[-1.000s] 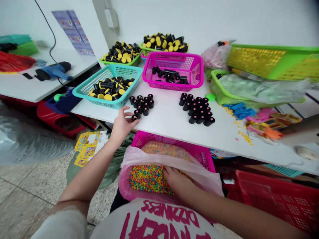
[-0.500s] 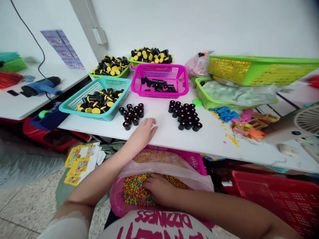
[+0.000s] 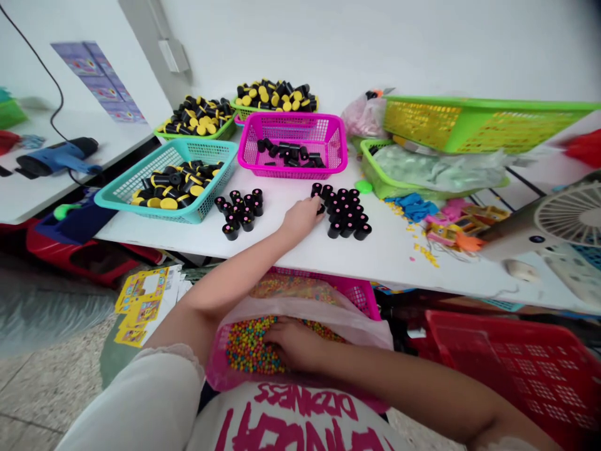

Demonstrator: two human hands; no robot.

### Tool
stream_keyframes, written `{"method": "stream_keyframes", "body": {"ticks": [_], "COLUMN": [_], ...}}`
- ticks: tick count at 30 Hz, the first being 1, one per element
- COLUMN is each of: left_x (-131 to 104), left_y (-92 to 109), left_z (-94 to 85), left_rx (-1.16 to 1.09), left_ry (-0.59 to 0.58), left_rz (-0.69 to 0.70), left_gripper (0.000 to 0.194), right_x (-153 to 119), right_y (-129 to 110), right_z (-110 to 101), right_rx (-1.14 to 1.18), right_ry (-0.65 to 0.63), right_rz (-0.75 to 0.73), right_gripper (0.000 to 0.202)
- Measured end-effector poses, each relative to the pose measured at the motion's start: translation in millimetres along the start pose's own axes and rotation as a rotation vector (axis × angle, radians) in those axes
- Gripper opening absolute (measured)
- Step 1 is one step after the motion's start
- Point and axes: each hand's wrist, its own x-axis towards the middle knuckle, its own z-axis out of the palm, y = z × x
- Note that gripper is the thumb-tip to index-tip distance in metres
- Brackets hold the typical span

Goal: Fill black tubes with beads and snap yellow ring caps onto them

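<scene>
My left hand [image 3: 303, 219] is closed on a small black cylinder [image 3: 321, 208] at the left edge of a tight group of black cylinders [image 3: 347, 216] with pink dots on top. To its left stands a smaller group of similar cylinders [image 3: 240, 212]. My right hand [image 3: 298, 344] rests in an open pink plastic bag [image 3: 220, 363] on my lap, among small multicoloured beads [image 3: 248, 347]. Its fingers curl down into the beads, and whatever the fingertips hold is hidden.
Behind the cylinders, a magenta basket [image 3: 293, 170] holds loose black pieces. A teal basket [image 3: 188, 216] at left contains black-and-yellow pieces. At right are a green basket [image 3: 422, 125], a fan [image 3: 570, 216] and small coloured parts [image 3: 417, 210]. A red basket [image 3: 511, 357] stands lower right.
My left hand has moved right, from beside the smaller group to the larger one, and closed on a cylinder. My right hand stays among the beads. The view has shifted slightly.
</scene>
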Motion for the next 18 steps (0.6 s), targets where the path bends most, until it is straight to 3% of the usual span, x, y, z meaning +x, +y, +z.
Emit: {"method": "stream_keyframes", "body": {"ticks": [2, 4, 8, 11, 13, 18], "left_x": [-30.7, -77.3, -191.7, -260.6, -289.8, -315.1], "left_y": [-0.6, -1.2, -1.4, -3.2, -4.9, -7.4], "left_z": [-19.7, -40.2, -62.6, -55.4, -44.5, -24.1], "left_rx": [-0.05, -0.172, -0.408, -0.419, -0.359, -0.281], "left_ry": [0.002, 0.001, -0.203, -0.165, -0.119, -0.121], "left_rz": [0.035, 0.098, 0.113, -0.001, -0.046, -0.105], "left_gripper": [0.033, 0.046, 0.028, 0.027, 0.031, 0.036], "right_x": [-3.8, -9.4, -23.1, -32.2, -36.7, -41.3], "right_y": [0.5, 1.2, -1.0, -10.1, -18.9, -39.3], "right_z": [-3.6, -7.5, -18.5, -28.9, -34.6, -37.6], "right_rx": [0.057, 0.117, 0.227, 0.302, 0.312, 0.101], "right_ry": [0.001, -0.002, 0.036, 0.094, 0.092, 0.143], "right_rz": [0.03, 0.067, 0.109, 0.111, 0.135, 0.064], "right_gripper": [0.029, 0.029, 0.028, 0.031, 0.029, 0.027]}}
